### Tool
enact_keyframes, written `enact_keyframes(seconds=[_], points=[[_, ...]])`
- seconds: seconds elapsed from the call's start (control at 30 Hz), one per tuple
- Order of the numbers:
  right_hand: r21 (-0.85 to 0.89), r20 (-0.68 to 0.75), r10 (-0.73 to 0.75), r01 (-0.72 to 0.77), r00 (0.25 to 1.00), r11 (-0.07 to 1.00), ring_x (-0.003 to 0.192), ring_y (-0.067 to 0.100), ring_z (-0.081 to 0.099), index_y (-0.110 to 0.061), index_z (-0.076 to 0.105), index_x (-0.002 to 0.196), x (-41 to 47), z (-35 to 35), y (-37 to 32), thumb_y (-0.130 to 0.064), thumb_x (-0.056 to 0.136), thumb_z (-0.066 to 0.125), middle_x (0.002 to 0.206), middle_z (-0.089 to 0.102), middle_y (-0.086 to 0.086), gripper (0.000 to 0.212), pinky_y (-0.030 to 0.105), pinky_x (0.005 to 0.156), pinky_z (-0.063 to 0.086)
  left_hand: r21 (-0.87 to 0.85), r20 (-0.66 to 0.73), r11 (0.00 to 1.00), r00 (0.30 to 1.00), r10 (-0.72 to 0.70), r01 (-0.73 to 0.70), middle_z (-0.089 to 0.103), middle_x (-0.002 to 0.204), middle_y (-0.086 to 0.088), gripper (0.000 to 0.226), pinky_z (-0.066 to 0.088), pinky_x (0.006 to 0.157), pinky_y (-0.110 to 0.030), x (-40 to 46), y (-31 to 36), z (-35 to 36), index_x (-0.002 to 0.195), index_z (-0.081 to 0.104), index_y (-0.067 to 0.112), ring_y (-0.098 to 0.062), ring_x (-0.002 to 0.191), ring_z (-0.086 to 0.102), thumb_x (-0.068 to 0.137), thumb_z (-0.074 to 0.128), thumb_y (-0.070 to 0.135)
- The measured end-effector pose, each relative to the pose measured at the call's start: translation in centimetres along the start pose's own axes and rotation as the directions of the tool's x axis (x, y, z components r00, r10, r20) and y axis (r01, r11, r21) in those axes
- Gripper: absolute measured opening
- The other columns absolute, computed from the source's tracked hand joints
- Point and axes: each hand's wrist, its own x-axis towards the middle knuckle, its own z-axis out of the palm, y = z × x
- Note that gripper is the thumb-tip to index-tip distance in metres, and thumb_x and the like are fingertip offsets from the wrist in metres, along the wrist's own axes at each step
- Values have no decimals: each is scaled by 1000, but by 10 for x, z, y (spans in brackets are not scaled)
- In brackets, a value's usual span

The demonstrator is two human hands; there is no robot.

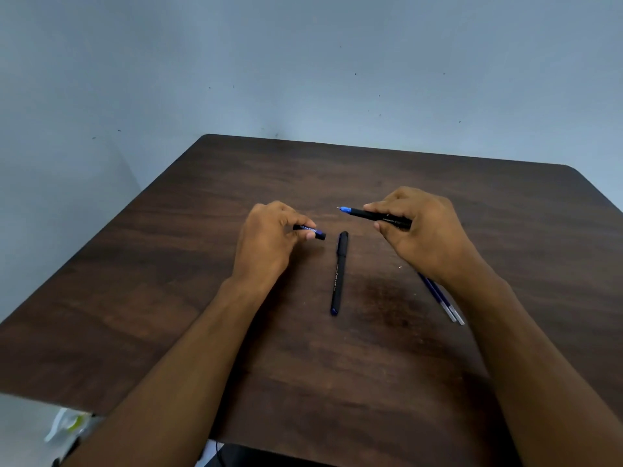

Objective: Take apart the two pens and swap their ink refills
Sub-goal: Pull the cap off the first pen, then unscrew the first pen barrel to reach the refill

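Pens, two of them, slim, black, plastic, both over a dark brown wood-grain counter (202,264). One uncapped black pen with a blue nib section (374,215) pinched in the right hand (424,237), held nearly level just above the counter, blue tip pointing left toward the other hand; thumb and fingers closed round the barrel, rear end hidden in the palm. Short black cap piece with blue print and a blue end (312,231) gripped in the left hand (269,241), fingers curled narrowly round it, its free end poking out to the right; cap or barrel section, cannot tell which. Gap between the two held parts, not touching.

Second black pen, capped, with a blue end plug (338,274), lying flat on the counter between the two hands, roughly lengthwise toward the viewer, clip end far, blue end near, touched by neither hand. Two thin dark-blue ink refills with clear ends (445,299) lying side by side, touching, on the counter to the right, slanted, upper ends hidden under the right wrist.

Whether a refill sits inside either barrel: hidden by the opaque black plastic. Crumpled clear plastic wrapper with a yellow-green patch (69,428), blurred, off the counter's near left edge. Pale blue-grey wall (303,62) behind.
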Motion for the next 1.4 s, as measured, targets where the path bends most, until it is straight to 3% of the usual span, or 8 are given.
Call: enact_keyframes(seconds=[0.17,0.5,0.63,0.7,0.77,0.97,1.13,1.4], points=[[4,40,-19,19,999,1000,96,14,65,-16,72,118,0,12,-10,-13,88,73,107,72,0,30,20,87,48,13,36,992,991,-125,125,70,103,9,22,37,81,-19,-1,-6,4,102,78,30,0,92,46,79,79,29],[33,-16,-31,31,999,999,94,13,65,-21,71,121,2,15,-13,-19,89,72,104,73,-2,32,29,87,52,183,128,974,978,-162,137,67,119,9,31,46,95,-28,12,-12,13,109,73,38,-7,109,56,78,78,39],[89,-138,-33,45,990,995,87,11,67,-17,75,113,2,18,-10,-17,85,77,97,74,-2,28,30,83,56,-326,-22,944,998,-65,54,72,97,18,22,47,83,-14,2,14,-3,99,78,28,3,92,61,77,81,26],[145,-169,-14,39,986,989,84,6,66,-17,76,111,1,18,-10,-17,84,78,95,73,-5,27,23,81,55,-646,72,749,989,-133,148,76,99,13,20,53,81,-17,-3,30,-7,99,78,20,-1,93,68,79,78,17],[200,-164,2,31,986,979,83,4,66,-19,76,109,0,18,-10,-17,83,78,92,73,-7,26,19,78,53,-772,173,591,972,-157,233,76,107,9,23,55,84,-24,-7,39,-4,104,77,14,-3,103,68,81,76,12],[308,-105,9,24,994,951,75,4,65,-21,75,112,-3,17,-7,-19,87,73,85,69,-11,25,26,72,56,-881,268,342,941,-206,326,76,109,-5,34,46,87,-38,-7,49,1,105,76,10,-16,102,67,73,77,21],[309,-41,-49,59,998,949,67,8,62,-15,73,87,-4,16,-6,-26,97,59,77,64,-5,20,36,65,56,-892,210,359,955,-211,275,77,103,-4,25,50,100,-41,-3,55,0,94,79,11,-23,109,69,70,78,20],[272,-82,-29,51,996,961,68,9,65,-14,78,98,-4,18,-4,-22,92,67,74,67,-8,15,38,66,58,-875,132,429,963,-237,226,78,95,-2,19,56,85,-21,-4,58,5,97,76,5,-11,96,72,78,76,4]])
